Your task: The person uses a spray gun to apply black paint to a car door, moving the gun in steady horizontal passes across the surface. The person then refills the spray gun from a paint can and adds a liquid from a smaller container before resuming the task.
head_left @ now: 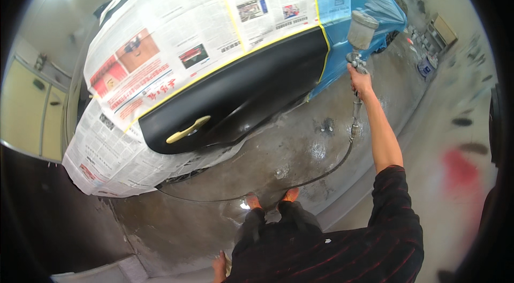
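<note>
The person's right hand [362,80] is wrapped around the handle of a gravity-feed spray gun [355,59], fingers closed on it, the arm stretched forward. The gun is held up in front of the blue plastic film [338,63], just to the right of the black door panel [235,98], with its pale, paint-stained cup [363,31] on top. From the base of the handle a dark air hose [342,162] drops to the wet-looking floor [198,229] and curves left past the person's feet [290,195] towards the lower edge of the car's paper covering.

The left hand [219,267] hangs low at the bottom edge, beside something pale; whether it grips that cannot be told.

Newspaper sheets [209,20] mask the car above and left of the panel, edged with yellow tape [235,12]. A pale yellow door handle [187,129] sits on the panel. A bucket [426,67] stands near the right-hand wall [428,176].
</note>
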A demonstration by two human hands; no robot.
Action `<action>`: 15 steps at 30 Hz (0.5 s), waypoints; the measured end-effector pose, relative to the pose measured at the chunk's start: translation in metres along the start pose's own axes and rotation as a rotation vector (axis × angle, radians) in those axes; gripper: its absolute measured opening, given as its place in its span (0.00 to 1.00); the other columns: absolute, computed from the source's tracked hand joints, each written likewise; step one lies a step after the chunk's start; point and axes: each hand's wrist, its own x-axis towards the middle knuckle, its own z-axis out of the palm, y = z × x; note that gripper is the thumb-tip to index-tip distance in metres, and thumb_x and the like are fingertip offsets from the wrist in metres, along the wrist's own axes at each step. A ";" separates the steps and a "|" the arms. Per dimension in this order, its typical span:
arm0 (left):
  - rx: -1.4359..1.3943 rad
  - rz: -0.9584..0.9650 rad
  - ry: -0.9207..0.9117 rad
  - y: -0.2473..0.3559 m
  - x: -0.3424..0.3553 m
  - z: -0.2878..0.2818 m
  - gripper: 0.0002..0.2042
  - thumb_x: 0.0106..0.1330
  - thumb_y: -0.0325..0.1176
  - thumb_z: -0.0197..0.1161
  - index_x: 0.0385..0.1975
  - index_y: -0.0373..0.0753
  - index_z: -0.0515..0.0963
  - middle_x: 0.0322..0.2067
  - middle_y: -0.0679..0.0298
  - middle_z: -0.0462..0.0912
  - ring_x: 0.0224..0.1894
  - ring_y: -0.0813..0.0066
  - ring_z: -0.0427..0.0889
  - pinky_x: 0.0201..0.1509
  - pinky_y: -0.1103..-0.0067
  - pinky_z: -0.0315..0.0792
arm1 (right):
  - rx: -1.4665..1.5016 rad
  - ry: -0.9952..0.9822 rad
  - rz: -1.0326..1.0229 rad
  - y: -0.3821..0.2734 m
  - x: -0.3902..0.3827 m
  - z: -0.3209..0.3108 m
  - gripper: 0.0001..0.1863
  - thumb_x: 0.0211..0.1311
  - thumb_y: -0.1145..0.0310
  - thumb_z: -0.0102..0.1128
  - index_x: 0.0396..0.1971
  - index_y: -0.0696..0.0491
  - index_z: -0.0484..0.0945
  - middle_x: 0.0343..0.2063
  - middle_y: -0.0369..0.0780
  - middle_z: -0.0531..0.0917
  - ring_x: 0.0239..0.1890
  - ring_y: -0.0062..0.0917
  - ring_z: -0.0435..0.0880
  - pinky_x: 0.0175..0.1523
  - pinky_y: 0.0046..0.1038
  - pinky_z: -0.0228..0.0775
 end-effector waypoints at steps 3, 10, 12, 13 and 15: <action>-0.182 -0.206 0.104 0.020 0.019 0.000 0.43 0.65 0.68 0.64 0.46 0.20 0.83 0.45 0.34 0.87 0.55 0.38 0.86 0.58 0.58 0.77 | -0.060 -0.111 -0.027 -0.037 -0.064 0.041 0.16 0.70 0.53 0.70 0.29 0.49 0.80 0.16 0.28 0.72 0.14 0.16 0.66 0.20 0.27 0.56; -0.404 -0.287 -0.058 0.056 0.029 -0.025 0.42 0.66 0.63 0.67 0.53 0.18 0.80 0.52 0.38 0.86 0.53 0.46 0.88 0.58 0.61 0.78 | -0.217 -0.398 -0.055 -0.099 -0.175 0.135 0.21 0.70 0.51 0.69 0.23 0.47 0.74 0.17 0.28 0.72 0.15 0.15 0.67 0.21 0.26 0.58; -0.526 -0.295 -0.029 0.018 0.051 -0.006 0.43 0.66 0.63 0.68 0.55 0.17 0.79 0.54 0.38 0.85 0.54 0.49 0.88 0.57 0.62 0.78 | -0.199 -0.473 -0.109 -0.123 -0.205 0.172 0.22 0.71 0.51 0.69 0.22 0.48 0.72 0.17 0.28 0.71 0.15 0.15 0.66 0.20 0.26 0.57; -0.551 -0.273 -0.035 0.026 0.048 -0.006 0.43 0.66 0.62 0.68 0.56 0.17 0.78 0.54 0.38 0.85 0.55 0.49 0.87 0.58 0.62 0.78 | -0.226 -0.474 -0.109 -0.125 -0.214 0.179 0.22 0.71 0.51 0.68 0.22 0.48 0.72 0.17 0.29 0.71 0.15 0.15 0.66 0.20 0.27 0.57; -0.601 -0.238 -0.037 0.045 0.031 -0.016 0.43 0.66 0.61 0.69 0.58 0.16 0.77 0.55 0.37 0.84 0.57 0.49 0.86 0.60 0.62 0.77 | -0.277 -0.486 -0.107 -0.127 -0.228 0.194 0.23 0.72 0.52 0.68 0.22 0.48 0.71 0.17 0.29 0.70 0.15 0.15 0.66 0.20 0.27 0.57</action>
